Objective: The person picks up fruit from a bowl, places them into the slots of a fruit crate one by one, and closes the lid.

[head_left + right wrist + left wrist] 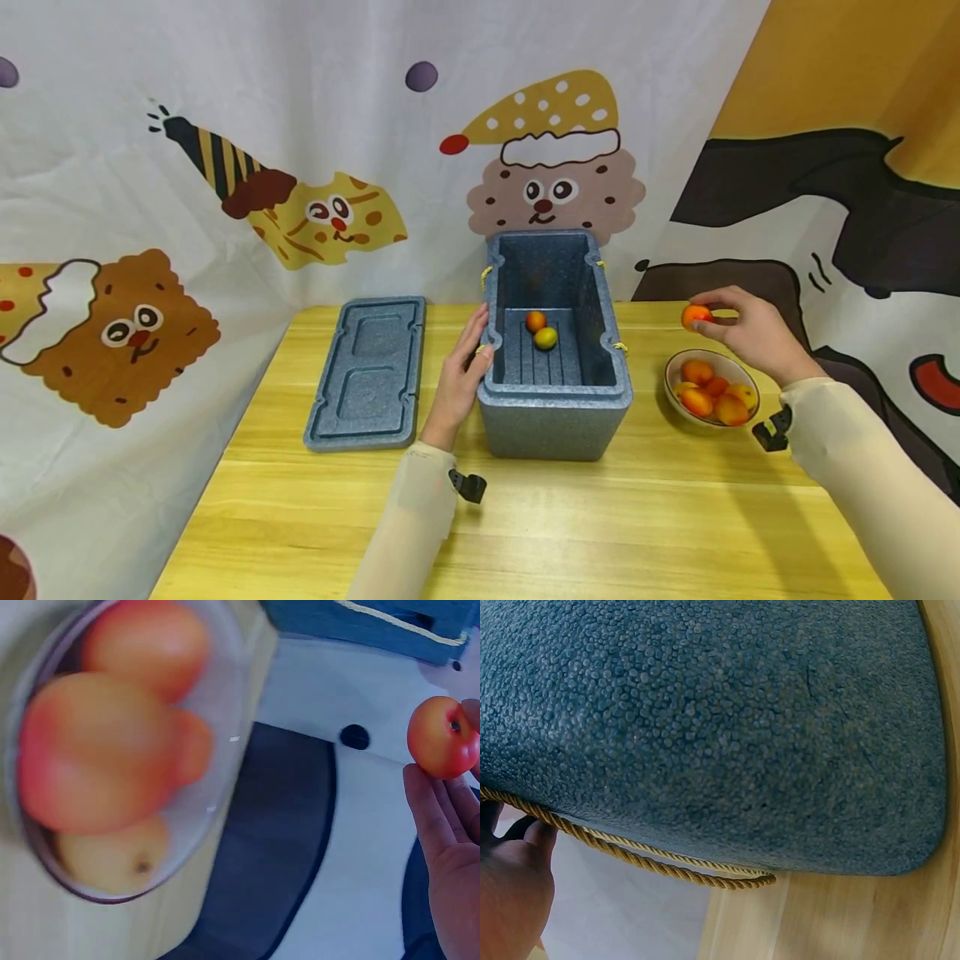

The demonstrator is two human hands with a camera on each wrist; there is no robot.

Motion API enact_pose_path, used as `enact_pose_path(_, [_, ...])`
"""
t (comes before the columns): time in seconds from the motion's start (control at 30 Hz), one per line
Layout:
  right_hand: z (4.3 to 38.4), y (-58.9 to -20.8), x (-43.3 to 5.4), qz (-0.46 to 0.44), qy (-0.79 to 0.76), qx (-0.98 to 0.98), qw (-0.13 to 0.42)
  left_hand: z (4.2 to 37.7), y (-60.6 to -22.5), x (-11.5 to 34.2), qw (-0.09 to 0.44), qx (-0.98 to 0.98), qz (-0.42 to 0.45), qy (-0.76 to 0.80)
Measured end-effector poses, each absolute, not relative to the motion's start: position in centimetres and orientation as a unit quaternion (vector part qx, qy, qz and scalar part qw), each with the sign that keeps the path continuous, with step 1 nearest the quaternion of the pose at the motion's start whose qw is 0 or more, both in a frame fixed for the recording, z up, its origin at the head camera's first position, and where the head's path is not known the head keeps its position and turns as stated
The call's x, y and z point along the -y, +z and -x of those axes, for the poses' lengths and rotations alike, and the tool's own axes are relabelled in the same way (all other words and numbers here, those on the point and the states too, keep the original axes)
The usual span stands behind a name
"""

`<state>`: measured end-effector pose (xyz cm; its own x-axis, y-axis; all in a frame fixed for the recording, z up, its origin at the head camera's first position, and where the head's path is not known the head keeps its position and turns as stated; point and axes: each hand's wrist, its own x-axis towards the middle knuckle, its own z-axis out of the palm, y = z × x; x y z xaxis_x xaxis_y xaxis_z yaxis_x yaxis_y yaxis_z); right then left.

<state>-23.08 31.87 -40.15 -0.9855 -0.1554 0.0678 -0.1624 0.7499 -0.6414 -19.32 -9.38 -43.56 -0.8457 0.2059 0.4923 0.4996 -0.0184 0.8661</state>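
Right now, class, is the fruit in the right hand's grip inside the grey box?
No, the right hand holds the fruit near the bowl, outside the grey box.

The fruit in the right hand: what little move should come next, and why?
I'd probably carry the pinched fruit left, in the right hand, until it's over the box: the box is open, an orange fruit and a yellow fruit lie inside, and the left hand rests at its side.
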Motion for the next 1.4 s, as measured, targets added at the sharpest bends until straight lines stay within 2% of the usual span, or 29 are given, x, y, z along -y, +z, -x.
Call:
enact_pose_path(0.37, [24.9,-36.7,-29.7,-0.095,0.333,0.938,0.031,19.2,-43.5,9.4,0.105,0.695,0.256,-0.664])
enact_pose_path(0.7, [25.7,-34.8,-28.7,-0.085,0.354,0.931,0.028,19.0,-43.4,9.4,0.096,0.698,0.252,-0.663])
enact_pose_path(1.1, [27.6,-31.4,-26.0,-0.132,0.367,0.919,0.062,19.1,-43.4,9.5,0.098,0.699,0.25,-0.662])
enact_pose_path(1.4, [29.0,-29.7,-23.2,-0.168,0.363,0.914,0.065,19.1,-43.5,9.5,0.096,0.7,0.251,-0.662])
